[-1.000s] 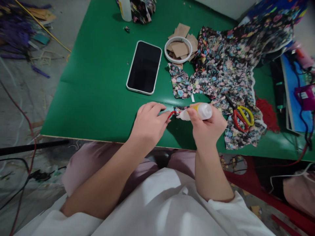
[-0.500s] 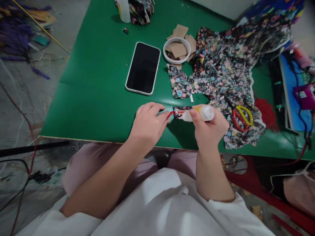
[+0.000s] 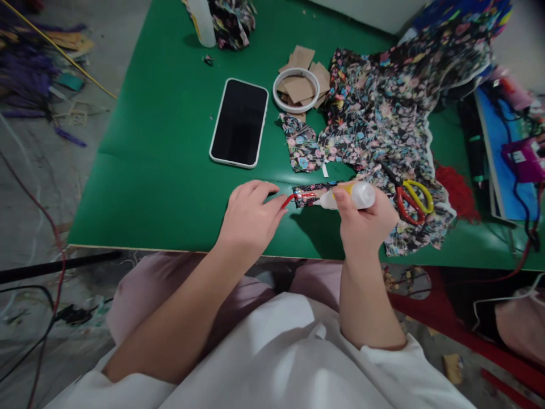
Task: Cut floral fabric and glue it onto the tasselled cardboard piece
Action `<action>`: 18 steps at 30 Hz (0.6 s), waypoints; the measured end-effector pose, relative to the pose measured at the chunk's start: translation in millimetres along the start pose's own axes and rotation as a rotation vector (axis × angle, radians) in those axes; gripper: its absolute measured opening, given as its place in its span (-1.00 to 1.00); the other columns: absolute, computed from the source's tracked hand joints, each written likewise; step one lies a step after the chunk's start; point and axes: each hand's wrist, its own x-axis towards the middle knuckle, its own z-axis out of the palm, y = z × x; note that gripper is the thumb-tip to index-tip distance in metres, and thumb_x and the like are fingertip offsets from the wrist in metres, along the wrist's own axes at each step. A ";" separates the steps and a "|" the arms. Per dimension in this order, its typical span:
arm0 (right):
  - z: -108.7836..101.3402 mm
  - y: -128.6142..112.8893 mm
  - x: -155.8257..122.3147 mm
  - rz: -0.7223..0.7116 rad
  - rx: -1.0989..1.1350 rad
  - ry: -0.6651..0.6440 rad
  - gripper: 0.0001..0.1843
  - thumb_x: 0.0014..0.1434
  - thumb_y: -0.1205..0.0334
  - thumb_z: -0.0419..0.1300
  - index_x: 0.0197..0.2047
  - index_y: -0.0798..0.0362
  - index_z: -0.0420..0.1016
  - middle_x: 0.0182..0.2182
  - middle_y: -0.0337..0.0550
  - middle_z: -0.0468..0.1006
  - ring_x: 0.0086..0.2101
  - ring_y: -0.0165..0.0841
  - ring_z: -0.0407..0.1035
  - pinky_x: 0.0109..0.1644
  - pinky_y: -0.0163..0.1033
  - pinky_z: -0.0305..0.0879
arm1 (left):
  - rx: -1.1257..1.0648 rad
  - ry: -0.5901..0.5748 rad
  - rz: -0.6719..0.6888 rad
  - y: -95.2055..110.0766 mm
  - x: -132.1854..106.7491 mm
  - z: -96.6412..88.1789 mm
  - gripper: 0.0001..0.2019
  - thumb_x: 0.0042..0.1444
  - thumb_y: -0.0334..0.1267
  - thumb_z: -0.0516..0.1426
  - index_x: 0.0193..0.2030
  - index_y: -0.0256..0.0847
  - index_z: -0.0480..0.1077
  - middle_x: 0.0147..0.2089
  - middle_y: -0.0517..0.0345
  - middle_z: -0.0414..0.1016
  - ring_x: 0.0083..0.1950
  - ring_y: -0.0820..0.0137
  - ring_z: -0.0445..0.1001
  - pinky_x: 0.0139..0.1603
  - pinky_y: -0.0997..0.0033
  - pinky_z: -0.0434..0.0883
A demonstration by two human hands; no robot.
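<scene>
My right hand (image 3: 367, 213) is wrapped round a white glue bottle (image 3: 361, 195) with a yellow label, tilted so its nozzle points left. The tip is at a small floral-covered strip (image 3: 304, 196) that lies on the green table (image 3: 162, 187); whether it touches cannot be told. A red cord (image 3: 289, 200) runs along the strip and out past its left end. My left hand (image 3: 251, 213) pinches the cord's free end between thumb and finger, its other fingers bent close to the table. The strip's right part is hidden behind the bottle and my right hand.
A phone (image 3: 239, 123) lies beyond my left hand. Past it, a white ring (image 3: 317, 94) rests on cardboard pieces (image 3: 300, 89). Floral fabric (image 3: 374, 108) spreads at the right, with scissors (image 3: 411, 199) on it. Another bottle (image 3: 201, 23) stands at the back.
The bottle's nozzle has moved slightly right along the strip, so more of the strip and red cord shows. My left hand still pinches the cord. The whole view has shifted a little.
</scene>
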 end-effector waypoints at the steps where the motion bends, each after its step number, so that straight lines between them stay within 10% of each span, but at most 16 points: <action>1: -0.4 0.7 -0.1 0.005 0.011 0.004 -0.74 0.00 -0.04 0.23 -0.43 -0.02 0.47 -0.51 -0.22 0.51 -0.48 -0.35 0.39 -0.38 -0.20 0.32 | 0.002 0.003 0.001 -0.1 0.2 0.0 -0.81 0.16 -0.26 0.05 -0.17 -0.17 0.48 -0.07 0.05 0.46 -0.03 0.24 0.35 -0.02 0.15 0.30; 18: -28.9 37.9 12.0 0.643 0.639 0.220 -0.64 0.06 -0.13 0.10 -0.39 0.03 0.38 -0.70 -0.36 0.30 -0.77 -0.52 0.13 -0.79 -0.40 -0.07 | 0.092 0.037 0.071 -6.8 3.8 -7.9 -0.82 0.17 -0.28 0.03 -0.28 -0.16 0.48 -0.22 0.08 0.50 -0.16 0.29 0.41 -0.09 0.16 0.33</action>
